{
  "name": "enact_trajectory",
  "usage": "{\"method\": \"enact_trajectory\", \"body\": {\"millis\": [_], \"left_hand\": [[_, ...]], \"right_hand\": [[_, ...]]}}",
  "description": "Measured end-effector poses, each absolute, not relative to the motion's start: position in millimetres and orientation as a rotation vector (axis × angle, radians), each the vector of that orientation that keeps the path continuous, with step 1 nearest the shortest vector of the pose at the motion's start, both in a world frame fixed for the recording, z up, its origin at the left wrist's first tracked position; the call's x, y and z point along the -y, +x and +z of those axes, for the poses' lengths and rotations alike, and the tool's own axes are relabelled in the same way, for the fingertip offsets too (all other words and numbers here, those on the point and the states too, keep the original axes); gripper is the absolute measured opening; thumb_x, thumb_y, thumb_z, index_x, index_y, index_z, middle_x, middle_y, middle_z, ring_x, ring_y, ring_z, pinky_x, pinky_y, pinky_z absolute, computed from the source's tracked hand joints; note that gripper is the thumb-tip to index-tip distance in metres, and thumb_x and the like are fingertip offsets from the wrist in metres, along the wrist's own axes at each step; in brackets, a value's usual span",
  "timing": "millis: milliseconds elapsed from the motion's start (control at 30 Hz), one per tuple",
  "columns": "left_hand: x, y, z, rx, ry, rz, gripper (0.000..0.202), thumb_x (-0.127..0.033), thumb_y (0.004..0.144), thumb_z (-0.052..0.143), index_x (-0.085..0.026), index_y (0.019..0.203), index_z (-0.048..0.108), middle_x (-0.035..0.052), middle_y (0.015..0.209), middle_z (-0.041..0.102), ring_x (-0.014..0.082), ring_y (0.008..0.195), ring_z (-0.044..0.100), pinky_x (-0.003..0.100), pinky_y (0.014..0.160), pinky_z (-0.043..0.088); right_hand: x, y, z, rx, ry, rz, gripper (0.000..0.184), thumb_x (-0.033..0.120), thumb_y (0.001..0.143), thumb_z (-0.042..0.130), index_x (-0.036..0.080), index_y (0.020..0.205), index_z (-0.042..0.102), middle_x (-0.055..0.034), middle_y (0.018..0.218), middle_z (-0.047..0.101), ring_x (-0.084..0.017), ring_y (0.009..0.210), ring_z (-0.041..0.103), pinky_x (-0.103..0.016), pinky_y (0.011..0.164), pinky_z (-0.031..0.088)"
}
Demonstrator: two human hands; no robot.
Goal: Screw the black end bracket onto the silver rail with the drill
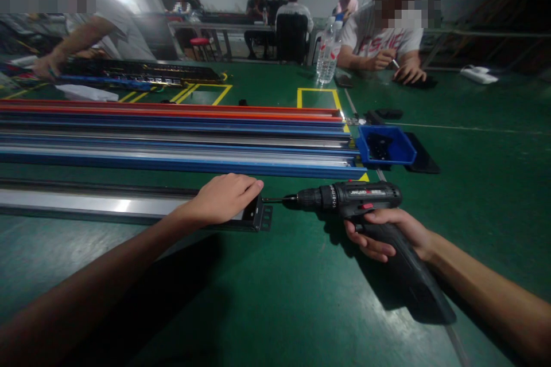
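Note:
A long black-and-silver metal rail (pixel 107 205) lies across the green table in front of me. My left hand (pixel 224 198) rests palm down on its right end, fingers closed over the top beside the black end bracket (pixel 263 218). My right hand (pixel 387 234) grips the handle of a black cordless drill (pixel 353 198). The drill lies level, and its bit (pixel 273 200) points left at the rail's end bracket.
Several long blue, silver and red rails (pixel 172 137) are stacked behind the near one. A blue parts bin (pixel 404 152) stands at their right end. A water bottle (pixel 327 51) stands farther back. Other people sit and work at the table's far side.

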State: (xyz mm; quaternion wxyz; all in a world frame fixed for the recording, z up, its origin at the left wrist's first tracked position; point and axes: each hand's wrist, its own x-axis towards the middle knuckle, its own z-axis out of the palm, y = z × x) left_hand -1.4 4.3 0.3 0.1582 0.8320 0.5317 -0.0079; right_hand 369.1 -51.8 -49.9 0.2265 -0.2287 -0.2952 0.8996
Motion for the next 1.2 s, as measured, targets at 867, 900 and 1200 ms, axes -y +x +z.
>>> {"method": "enact_trajectory", "body": {"millis": [867,900,1200], "left_hand": [[-5.6,-3.6,-2.3,-1.547,2.406,-0.052,0.065,-0.058,0.102,0.019,-0.027,0.105,0.076,0.0071,0.124,0.075,0.0314,0.119,0.066,0.043,0.100,0.050],[-5.6,-3.6,-2.4,-1.543,2.406,-0.051,0.065,-0.058,0.102,0.019,-0.026,0.105,0.076,0.0076,0.124,0.075,0.0318,0.119,0.067,0.044,0.099,0.050],[-5.8,-4.0,-4.1,-1.556,2.393,-0.056,0.065,-0.059,0.102,0.019,-0.027,0.106,0.075,0.0069,0.126,0.074,0.0309,0.118,0.066,0.042,0.098,0.049]], "right_hand": [[50.2,369.7,-48.4,0.722,-0.602,2.525,0.037,0.032,0.094,0.056,0.001,0.111,0.070,-0.0109,0.088,0.067,-0.004,0.047,0.049,-0.020,0.057,0.051],[50.1,369.7,-48.5,0.721,-0.595,2.526,0.037,0.031,0.095,0.056,0.001,0.111,0.070,-0.0109,0.088,0.067,-0.004,0.047,0.050,-0.021,0.057,0.051],[50.4,369.2,-47.7,0.719,-0.637,2.519,0.037,0.033,0.094,0.058,0.002,0.109,0.070,-0.0101,0.087,0.067,-0.004,0.047,0.049,-0.020,0.056,0.050]]}}
